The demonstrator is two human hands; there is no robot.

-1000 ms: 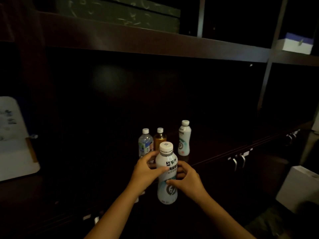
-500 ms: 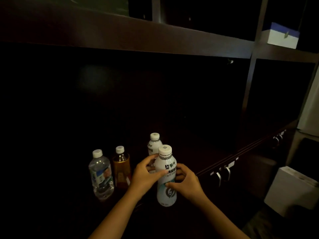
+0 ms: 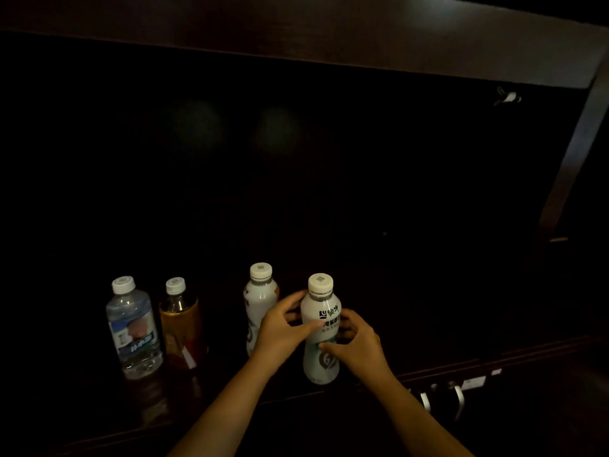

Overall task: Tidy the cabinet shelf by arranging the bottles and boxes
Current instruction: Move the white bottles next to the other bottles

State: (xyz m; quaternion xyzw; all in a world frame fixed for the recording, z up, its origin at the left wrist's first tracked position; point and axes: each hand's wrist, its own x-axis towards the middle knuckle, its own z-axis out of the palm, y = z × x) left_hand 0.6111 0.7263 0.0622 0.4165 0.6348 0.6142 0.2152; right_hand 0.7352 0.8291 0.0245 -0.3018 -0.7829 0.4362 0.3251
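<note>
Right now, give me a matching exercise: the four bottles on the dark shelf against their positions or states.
Things:
1. clear water bottle with blue label
2. amber tea bottle
3. white bottle with black lettering
4. second white bottle

States:
A. held by both hands
B. far left
C. partly hidden behind the left hand
D. second from left

Pairs: 1-B, 2-D, 3-A, 4-C

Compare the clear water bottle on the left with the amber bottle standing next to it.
The clear water bottle holds colourless liquid; the amber bottle holds brownish liquid. The water bottle looks wider and slightly taller, the amber one slimmer. The water bottle's label is blue and white; the amber bottle's is darker and hard to read. Both stand upright, have white caps, and neither hand touches them.
</note>
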